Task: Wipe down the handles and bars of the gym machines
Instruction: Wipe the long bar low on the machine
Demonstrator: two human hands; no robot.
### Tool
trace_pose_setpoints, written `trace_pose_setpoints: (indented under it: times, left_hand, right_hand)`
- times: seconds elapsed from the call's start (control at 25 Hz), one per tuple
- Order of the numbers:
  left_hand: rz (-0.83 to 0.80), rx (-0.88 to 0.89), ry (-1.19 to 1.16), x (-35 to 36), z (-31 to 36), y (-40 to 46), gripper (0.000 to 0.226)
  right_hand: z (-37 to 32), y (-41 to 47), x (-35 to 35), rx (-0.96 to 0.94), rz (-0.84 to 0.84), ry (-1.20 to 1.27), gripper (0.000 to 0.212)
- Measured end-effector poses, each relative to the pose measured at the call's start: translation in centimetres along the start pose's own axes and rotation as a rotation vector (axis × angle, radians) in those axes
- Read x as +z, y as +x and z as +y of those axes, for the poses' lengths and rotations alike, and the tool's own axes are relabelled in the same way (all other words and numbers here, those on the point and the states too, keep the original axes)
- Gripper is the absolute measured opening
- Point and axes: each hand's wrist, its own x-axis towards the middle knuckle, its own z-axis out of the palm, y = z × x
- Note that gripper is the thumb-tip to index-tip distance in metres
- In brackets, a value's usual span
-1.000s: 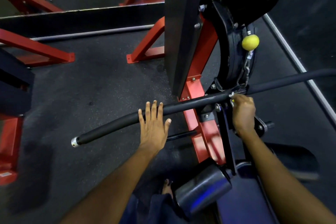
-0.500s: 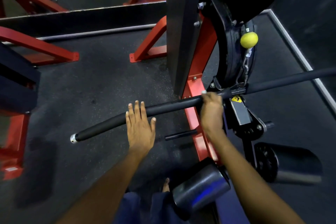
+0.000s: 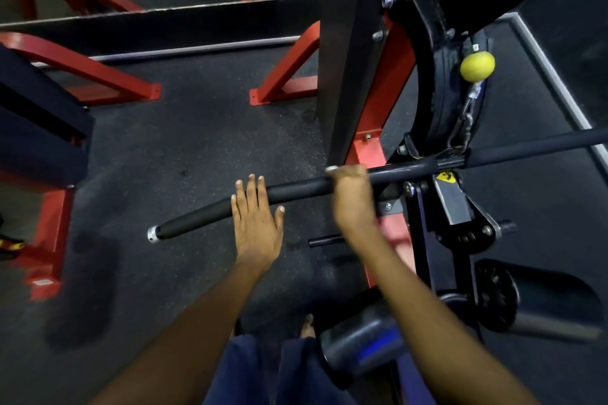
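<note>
A long black pull-down bar (image 3: pixel 296 189) runs across the middle of the view, with a silver cap at its left end (image 3: pixel 152 234) and a cable clip at its centre. My right hand (image 3: pixel 351 197) grips the bar just left of the red upright, and a small white bit of cloth (image 3: pixel 331 169) peeks out above my knuckles. My left hand (image 3: pixel 256 223) lies flat with straight fingers that rest on the bar's padded left grip.
The machine's red frame (image 3: pixel 367 154) and black pulley housing (image 3: pixel 441 102) stand behind the bar, with a yellow ball stop (image 3: pixel 477 66) on the cable. Black roller pads (image 3: pixel 362 339) sit by my legs. More red machine feet (image 3: pixel 131 89) stand on the dark rubber floor at left.
My right hand has slid left along the bar, from the centre clip to left of the red upright. My left hand has shifted slightly left, still flat on the grip.
</note>
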Motion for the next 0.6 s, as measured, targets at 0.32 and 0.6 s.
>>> trace_pose_setpoints:
  times: [0.32,0.6]
  left_hand:
    - [-0.058,-0.055,-0.025,-0.3,-1.8,0.1,0.063]
    - [-0.114,-0.03,-0.033,-0.5,-1.8,0.0,0.065]
  right_hand:
    - [8.6,1.6,-5.5,0.314,0.186,-0.105,0.029]
    - [-5.8,-2.0,4.1,-0.285,-0.092,0.035,0.025]
